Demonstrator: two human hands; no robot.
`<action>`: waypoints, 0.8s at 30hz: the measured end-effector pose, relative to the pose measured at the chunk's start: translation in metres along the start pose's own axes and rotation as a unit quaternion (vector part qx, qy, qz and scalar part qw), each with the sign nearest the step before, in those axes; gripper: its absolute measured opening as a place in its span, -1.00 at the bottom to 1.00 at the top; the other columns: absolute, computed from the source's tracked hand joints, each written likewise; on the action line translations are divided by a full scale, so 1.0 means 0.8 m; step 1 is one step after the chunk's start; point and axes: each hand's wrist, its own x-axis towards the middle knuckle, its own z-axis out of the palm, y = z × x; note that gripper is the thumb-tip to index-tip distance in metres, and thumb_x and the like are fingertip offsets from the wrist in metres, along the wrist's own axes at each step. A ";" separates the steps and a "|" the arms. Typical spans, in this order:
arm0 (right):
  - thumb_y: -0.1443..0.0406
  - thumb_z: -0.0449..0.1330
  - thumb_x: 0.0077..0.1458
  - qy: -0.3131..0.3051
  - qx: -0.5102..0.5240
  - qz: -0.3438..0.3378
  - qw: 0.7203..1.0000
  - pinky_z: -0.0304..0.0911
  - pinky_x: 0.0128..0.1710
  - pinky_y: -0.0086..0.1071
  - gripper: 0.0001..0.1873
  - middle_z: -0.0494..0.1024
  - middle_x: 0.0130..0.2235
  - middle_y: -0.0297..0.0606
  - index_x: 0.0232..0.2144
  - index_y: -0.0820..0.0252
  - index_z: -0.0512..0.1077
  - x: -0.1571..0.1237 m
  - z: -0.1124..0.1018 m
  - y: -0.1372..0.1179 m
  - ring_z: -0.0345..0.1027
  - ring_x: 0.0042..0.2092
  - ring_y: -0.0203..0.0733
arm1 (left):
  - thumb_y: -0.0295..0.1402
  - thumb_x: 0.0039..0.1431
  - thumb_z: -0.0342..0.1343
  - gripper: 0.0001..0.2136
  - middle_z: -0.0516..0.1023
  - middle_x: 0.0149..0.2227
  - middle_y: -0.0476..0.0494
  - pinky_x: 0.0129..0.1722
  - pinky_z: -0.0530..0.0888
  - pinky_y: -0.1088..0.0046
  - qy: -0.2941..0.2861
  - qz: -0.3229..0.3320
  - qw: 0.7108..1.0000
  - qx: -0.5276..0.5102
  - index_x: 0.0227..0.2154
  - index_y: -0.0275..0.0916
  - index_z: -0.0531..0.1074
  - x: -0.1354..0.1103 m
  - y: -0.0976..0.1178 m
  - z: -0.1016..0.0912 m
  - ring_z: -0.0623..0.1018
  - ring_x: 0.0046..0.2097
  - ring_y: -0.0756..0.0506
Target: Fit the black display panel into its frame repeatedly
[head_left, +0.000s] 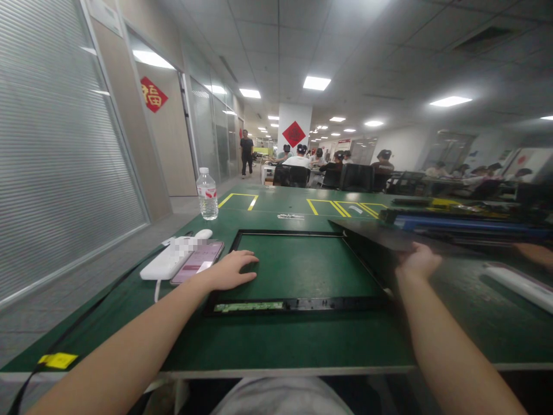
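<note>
A black rectangular frame (341, 304) lies on the green table in front of me. Along its near bar runs a narrow green circuit board (248, 307). My left hand (233, 270) is over the frame's left side, fingers apart and holding nothing; whether it touches the frame I cannot tell. At the frame's right side my right hand (418, 262) grips a dark thin panel (371, 233), its fingers closed on the edge. The panel is tilted and partly smeared by motion, and its left corner hangs over the frame's far right corner.
On the left are a water bottle (208, 195), a white power strip (158, 266) and a phone (194, 266). Blue and black parts (466, 227) and a long white object (522, 285) lie right, near another person's arm (536, 253). Yellow tape (322, 206) marks the far table.
</note>
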 end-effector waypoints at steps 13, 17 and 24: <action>0.46 0.18 -0.15 0.017 -0.080 0.131 0.988 0.53 -0.40 -0.26 -0.72 0.45 -0.33 -0.37 -0.31 0.12 0.31 0.037 -0.011 0.040 0.43 -0.38 -0.23 | -0.01 0.26 0.04 -0.45 0.37 0.32 -0.39 0.31 0.28 0.09 -0.002 0.007 1.000 -0.009 0.18 -0.26 0.45 0.001 -0.006 0.004 0.34 0.34 -0.33; 0.48 0.18 -0.16 -0.002 -0.081 0.155 0.985 0.54 -0.39 -0.23 -0.69 0.44 -0.36 -0.38 -0.30 0.12 0.31 0.047 -0.015 0.042 0.42 -0.40 -0.23 | -0.09 0.26 0.07 -0.48 0.38 0.31 -0.38 0.32 0.27 0.15 -0.004 0.003 1.000 -0.008 0.17 -0.29 0.46 0.001 -0.002 0.002 0.37 0.32 -0.31; 0.49 0.14 -0.10 0.000 -0.062 0.185 0.981 0.57 -0.32 -0.16 -0.67 0.45 -0.33 -0.37 -0.25 0.10 0.31 0.056 -0.019 0.048 0.41 -0.39 -0.25 | -0.12 0.28 0.10 -0.63 0.67 0.00 -0.15 0.04 0.52 0.29 0.077 0.011 0.996 -0.039 0.00 -0.21 0.56 -0.042 0.049 -0.062 0.63 0.00 -0.18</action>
